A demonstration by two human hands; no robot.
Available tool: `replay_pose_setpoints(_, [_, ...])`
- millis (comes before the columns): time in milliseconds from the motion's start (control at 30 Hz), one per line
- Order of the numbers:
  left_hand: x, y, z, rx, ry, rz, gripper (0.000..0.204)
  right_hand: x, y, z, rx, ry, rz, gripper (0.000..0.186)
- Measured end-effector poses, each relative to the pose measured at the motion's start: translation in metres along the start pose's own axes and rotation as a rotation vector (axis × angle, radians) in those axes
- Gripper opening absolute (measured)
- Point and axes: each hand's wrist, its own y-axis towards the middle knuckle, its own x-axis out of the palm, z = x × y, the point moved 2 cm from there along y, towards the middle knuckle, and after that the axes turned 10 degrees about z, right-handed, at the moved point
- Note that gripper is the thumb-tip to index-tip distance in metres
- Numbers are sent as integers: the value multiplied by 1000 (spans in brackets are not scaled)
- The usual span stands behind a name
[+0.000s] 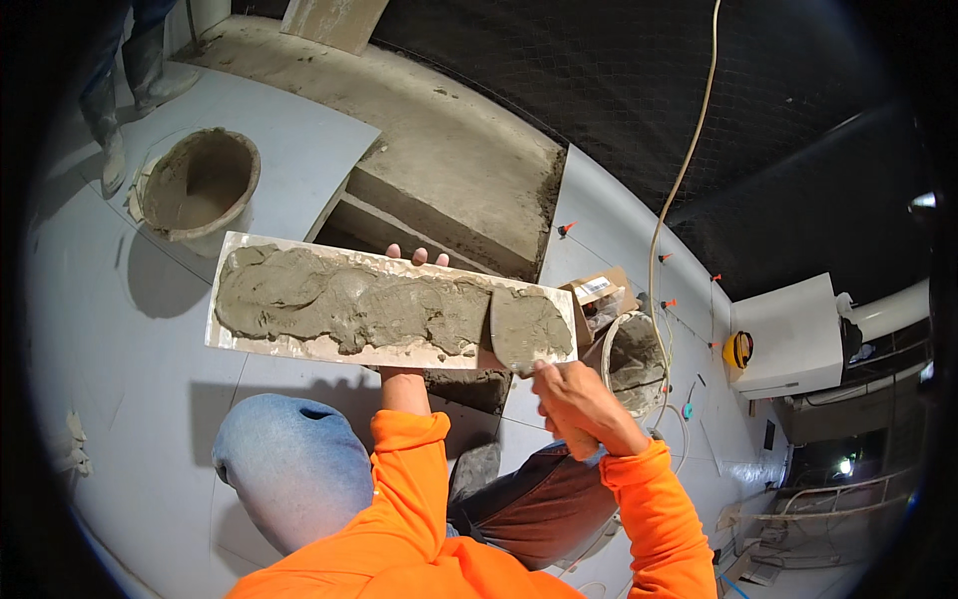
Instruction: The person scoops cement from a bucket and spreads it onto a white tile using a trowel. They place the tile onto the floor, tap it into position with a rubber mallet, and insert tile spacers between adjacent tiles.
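Observation:
My left hand [419, 257] supports a long, pale tile strip [225, 299] from underneath, its fingertips curled over the far edge. Grey wet mortar [359, 304] lies in a thick, uneven layer along most of the strip. My right hand [579, 399] is closed around the handle of a trowel [577, 439]. The trowel's blade rests over the strip's right end, with mortar on and around it. Most of my left palm is hidden below the strip.
A mortar-coated bucket [244, 215] stands at the far left, near a person's boots [150, 75]. Beyond the strip is a recessed concrete step [439, 225]. Right of it are a cardboard box [604, 285], another bucket [644, 399], a hanging hose [684, 165] and red tile spacers [566, 230].

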Motion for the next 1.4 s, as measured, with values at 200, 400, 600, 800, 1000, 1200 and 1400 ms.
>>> replay_pose_setpoints(200, [-5, 5, 2, -12, 22, -98, 81, 67, -5, -29, -250, -41, -38, 50])
replay_pose_setpoints(400, [-6, 2, 5, 34, 66, -94, 79, 57, -12, -44, -556, -292, -7, 51])
replay_pose_setpoints(600, [-3, -2, 3, 18, 55, -36, 77, 84, -15, -36, -760, -274, 106, 45])
replay_pose_setpoints(800, [-8, 1, 8, 48, 63, 138, 80, 44, -29, -14, -565, -385, 78, 48])
replay_pose_setpoints(1000, [-22, 13, 10, 21, 41, -7, 76, 46, -31, -14, -200, -50, -219, 55])
replay_pose_setpoints(1200, [-44, 11, 16, 31, 59, -125, 69, 56, -40, -33, -663, -312, -3, 49])
replay_pose_setpoints(1400, [-49, 9, 25, 71, 43, -74, 73, 0, -45, -28, -296, -342, -249, 52])
